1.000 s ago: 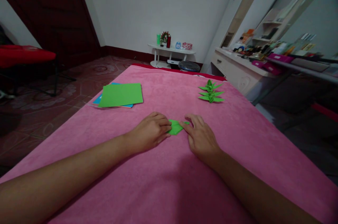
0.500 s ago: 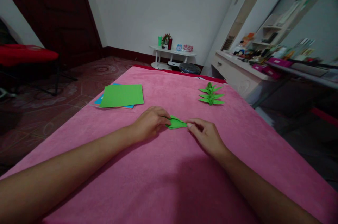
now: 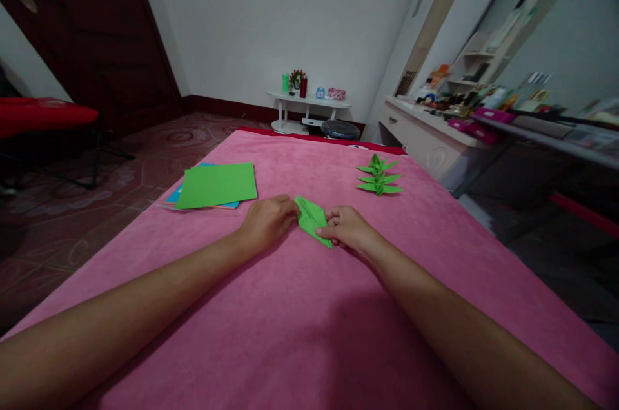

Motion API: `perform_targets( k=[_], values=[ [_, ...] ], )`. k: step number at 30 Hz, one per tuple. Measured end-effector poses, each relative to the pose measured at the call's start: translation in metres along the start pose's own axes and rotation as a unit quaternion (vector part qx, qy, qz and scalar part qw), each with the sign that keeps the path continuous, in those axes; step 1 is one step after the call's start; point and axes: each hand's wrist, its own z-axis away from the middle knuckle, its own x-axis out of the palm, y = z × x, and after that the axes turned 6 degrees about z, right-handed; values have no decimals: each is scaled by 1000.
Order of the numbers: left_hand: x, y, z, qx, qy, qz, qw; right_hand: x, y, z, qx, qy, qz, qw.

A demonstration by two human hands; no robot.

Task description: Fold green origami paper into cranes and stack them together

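A small folded piece of green paper (image 3: 310, 219) lies on the pink cloth (image 3: 300, 320) between my two hands. My left hand (image 3: 267, 222) has its fingers curled and pinches the paper's far left corner. From the other side, my right hand (image 3: 347, 229) pinches the near right tip with fingers bent. The paper runs slantwise from far left to near right, partly lifted off the cloth.
A stack of flat sheets (image 3: 216, 185), green on top with blue below, lies to the far left. Several finished green folded shapes (image 3: 378, 178) sit at the far right. Beyond are a white side table (image 3: 309, 104) and a cluttered dresser (image 3: 435, 133).
The folded paper has been turned from lying crosswise to a slant. My right hand has drawn closer and pinches its near tip. Both hands sit slightly further left in view.
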Motion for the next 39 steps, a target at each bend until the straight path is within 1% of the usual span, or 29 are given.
perform_targets(
  k=[1, 2, 3, 4, 6, 7, 8, 9, 10, 12, 13, 14, 15, 16, 17, 18, 20, 21, 23, 24, 25, 27, 29, 31, 32, 33, 35, 37, 39],
  values=[
    [0, 2, 0, -48, 20, 51, 997, 3, -2, 4, 18, 4, -38, 999],
    [1, 4, -1, -100, 38, 115, 988, 6, -3, 8, 26, 8, -78, 997],
    [1, 8, -2, -153, 54, 191, 968, 9, -4, 12, 22, 15, -114, 993],
    [1, 13, -3, -201, 60, 276, 938, 13, -5, 16, 12, 23, -142, 990],
    [2, 24, -5, -274, 37, 438, 856, 21, -7, 24, -12, 28, -176, 984],
    [2, 30, -6, -291, 4, 498, 817, 25, -8, 28, -21, 24, -182, 983],
    [2, 35, -6, -298, -29, 538, 788, 28, -10, 32, -28, 19, -183, 983],
    [2, 38, -7, -303, -39, 559, 771, 30, -11, 35, -35, 11, -180, 983],
    [1, 39, -7, -306, -43, 567, 764, 31, -12, 38, -41, 0, -170, 985],
    [-3, 35, -9, -309, -49, 555, 771, 26, -13, 44, -47, -19, -130, 990],
    [-6, 31, -11, -308, -68, 543, 779, 21, -12, 47, -50, -17, -98, 994],
    [-11, 25, -13, -303, -106, 527, 787, 15, -11, 49, -54, -2, -62, 997],
    [-15, 19, -16, -293, -163, 515, 789, 9, -10, 51, -74, 31, -24, 996],
    [-19, 14, -19, -278, -237, 499, 786, 2, -9, 52, -118, 84, 21, 989],
    [-22, 10, -22, -258, -304, 473, 786, -4, -6, 53, -169, 132, 76, 974],
    [-24, 7, -25, -239, -357, 448, 784, -8, -4, 54, -219, 153, 121, 956],
    [-23, 8, -31, -198, -429, 399, 786, -13, 3, 55, -311, 144, 182, 922],
    [-22, 11, -34, -176, -441, 364, 802, -13, 6, 56, -342, 122, 199, 910],
    [-18, 20, -36, -112, -417, 249, 867, -10, 13, 56, -369, 90, 225, 897],
    [-16, 24, -36, -78, -389, 176, 901, -9, 16, 56, -371, 89, 240, 893],
    [-16, 28, -35, -49, -355, 105, 928, -7, 18, 57, -368, 95, 258, 888],
    [-16, 35, -29, 0, -278, -4, 961, -3, 19, 58, -365, 115, 295, 875],
    [-17, 40, -17, 37, -208, -78, 974, -1, 16, 57, -375, 117, 320, 862],
    [-19, 43, -1, 65, -172, -115, 976, 1, 12, 54, -400, 85, 331, 850],
    [-20, 44, 8, 72, -164, -121, 976, 2, 10, 52, -413, 60, 333, 846],
    [-21, 45, 18, 75, -175, -115, 975, 2, 9, 49, -418, 35, 333, 844],
    [-23, 44, 35, 65, -176, -74, 979, 3, 10, 42, -411, 3, 324, 852],
    [-26, 41, 48, 71, -162, -36, 984, 3, 11, 37, -395, 3, 320, 861],
    [-30, 37, 52, 94, -156, -24, 983, 3, 12, 35, -388, 17, 333, 859]
  ],
)
